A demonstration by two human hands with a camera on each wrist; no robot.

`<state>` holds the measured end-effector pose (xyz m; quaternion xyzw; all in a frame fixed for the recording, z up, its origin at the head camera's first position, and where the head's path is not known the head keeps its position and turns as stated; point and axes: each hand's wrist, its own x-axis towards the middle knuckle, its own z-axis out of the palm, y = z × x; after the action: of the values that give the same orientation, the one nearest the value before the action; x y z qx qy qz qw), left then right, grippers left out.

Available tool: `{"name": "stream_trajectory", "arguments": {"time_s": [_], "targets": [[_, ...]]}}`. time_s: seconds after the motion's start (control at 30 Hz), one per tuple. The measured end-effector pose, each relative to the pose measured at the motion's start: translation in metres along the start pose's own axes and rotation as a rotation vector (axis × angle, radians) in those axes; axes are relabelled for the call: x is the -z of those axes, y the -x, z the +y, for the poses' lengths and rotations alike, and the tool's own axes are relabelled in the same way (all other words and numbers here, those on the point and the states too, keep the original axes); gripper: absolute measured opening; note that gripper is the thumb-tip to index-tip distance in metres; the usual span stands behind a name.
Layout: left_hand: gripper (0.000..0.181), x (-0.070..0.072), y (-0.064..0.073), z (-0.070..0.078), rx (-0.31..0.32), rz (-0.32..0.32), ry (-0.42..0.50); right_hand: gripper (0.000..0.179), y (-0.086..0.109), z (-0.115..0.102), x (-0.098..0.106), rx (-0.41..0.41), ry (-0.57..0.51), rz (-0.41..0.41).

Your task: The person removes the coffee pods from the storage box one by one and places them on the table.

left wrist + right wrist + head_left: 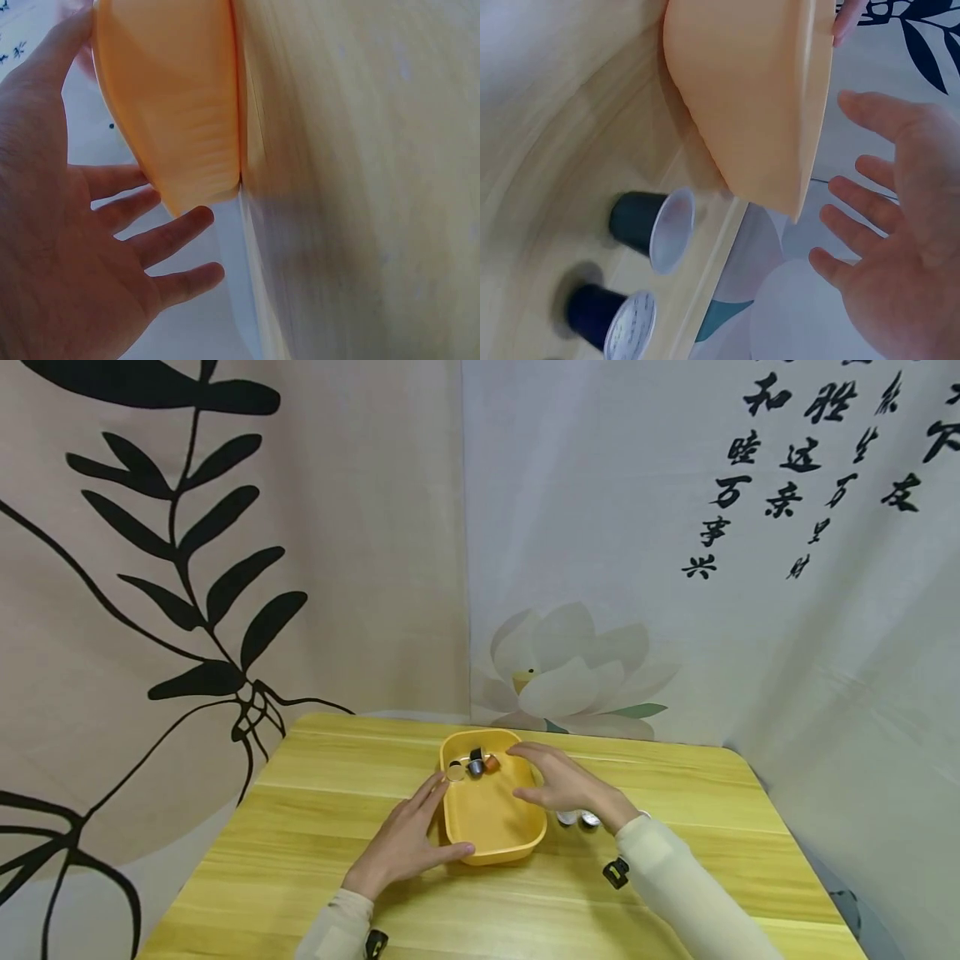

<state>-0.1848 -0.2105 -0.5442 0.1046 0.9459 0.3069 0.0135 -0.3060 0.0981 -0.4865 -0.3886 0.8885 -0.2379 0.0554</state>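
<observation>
A yellow-orange plastic basin (495, 827) stands on the table, with several small coffee capsules (476, 768) at its far end, among them gold, dark and copper-coloured ones. My left hand (405, 839) is spread along the basin's left side, its thumb near the front corner and fingertips by the rim. Over the basin's right rim hovers my right hand (566, 781), fingers apart and holding nothing. To the right, partly behind that wrist, are capsules on the table; the right wrist view shows a dark green capsule (641, 221) and a dark blue capsule (600, 315) with a pale lid.
The wood-grain table (315, 793) reaches back to fabric hangings (375, 568) printed with black leaves, a pale flower and black characters. A small black device (617, 872) sits at the right wrist, and another (376, 943) at the left.
</observation>
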Motion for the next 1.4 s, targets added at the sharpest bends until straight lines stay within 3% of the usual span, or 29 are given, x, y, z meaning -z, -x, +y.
{"name": "stream_trajectory", "arguments": {"time_s": [0.8,1.2,1.4], "targets": [[0.125,0.001,0.001,-0.001,-0.011,0.008,-0.001,0.059,-0.05,0.012,-0.022,0.017,0.054,-0.093],[0.125,0.001,0.0,0.0,-0.013,0.01,0.009,0.05,-0.064,0.011,-0.025,0.038,0.061,-0.111],[0.127,0.001,0.001,-0.001,-0.013,0.007,0.0,0.038,-0.068,0.016,-0.029,0.087,0.074,-0.121]]}}
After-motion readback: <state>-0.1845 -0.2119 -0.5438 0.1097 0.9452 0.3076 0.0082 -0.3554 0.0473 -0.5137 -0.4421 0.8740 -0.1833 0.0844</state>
